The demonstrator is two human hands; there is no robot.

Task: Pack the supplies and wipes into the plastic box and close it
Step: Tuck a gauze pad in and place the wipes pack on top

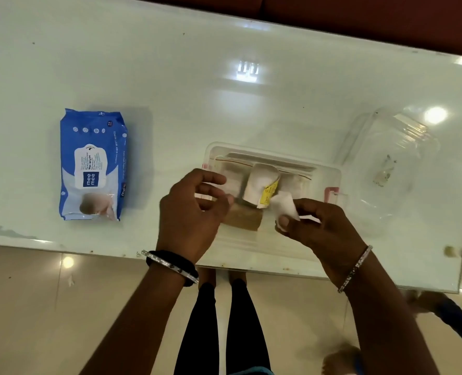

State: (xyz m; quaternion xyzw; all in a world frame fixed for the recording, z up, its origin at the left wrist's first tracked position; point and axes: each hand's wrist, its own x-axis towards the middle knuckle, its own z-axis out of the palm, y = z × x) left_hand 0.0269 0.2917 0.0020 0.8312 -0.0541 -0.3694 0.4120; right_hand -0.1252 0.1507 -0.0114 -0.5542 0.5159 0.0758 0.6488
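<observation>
A clear plastic box [330,175] with pink latches stands open near the table's front edge. Inside it lie a zip bag with a red seal line, a white roll [259,184] with a yellow label and a brown packet [244,220]. My right hand [319,226] hovers over the box's right part, pinching a small white pad [285,208]. My left hand [192,212] is over the box's left side with its fingers curled and apart, holding nothing. A blue pack of wet wipes [93,165] lies flat on the table to the left, well apart from the box.
The clear lid [389,161] lies on the white glossy table [197,90] to the right of the box. The table's front edge runs just below my wrists. My legs and a tiled floor show below it, and someone's foot appears at the lower right.
</observation>
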